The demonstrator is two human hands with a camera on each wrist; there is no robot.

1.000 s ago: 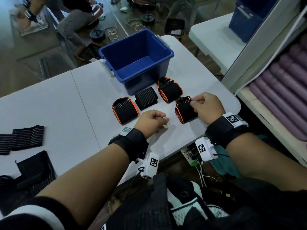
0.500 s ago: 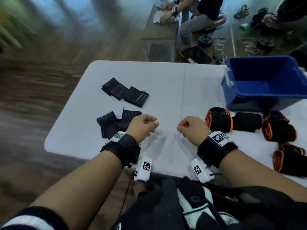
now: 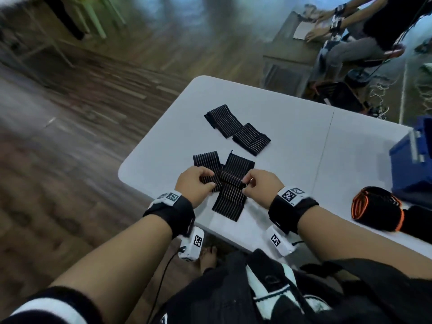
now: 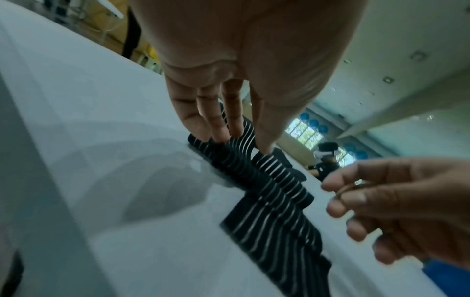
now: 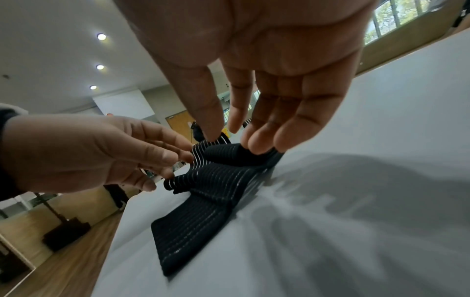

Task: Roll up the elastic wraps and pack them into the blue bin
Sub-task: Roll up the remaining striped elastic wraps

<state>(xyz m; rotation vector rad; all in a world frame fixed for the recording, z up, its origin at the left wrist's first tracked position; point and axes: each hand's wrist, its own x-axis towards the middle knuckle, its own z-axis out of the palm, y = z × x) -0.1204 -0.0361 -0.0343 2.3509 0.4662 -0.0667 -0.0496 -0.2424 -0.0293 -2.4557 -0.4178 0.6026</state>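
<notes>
Head view: both hands [image 3: 230,187] pinch a striped wrap [image 3: 230,191] near the table edge [image 3: 145,195].

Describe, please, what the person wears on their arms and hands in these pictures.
Both forearms are bare. The left hand and right hand wear no gloves. Each wrist carries a wide black strap topped by a white tag with a black square code. Under each wrist hangs a white camera box bearing another code; a thin black cable runs from the left one. A black-and-white sleeve covers the left upper arm.
</notes>
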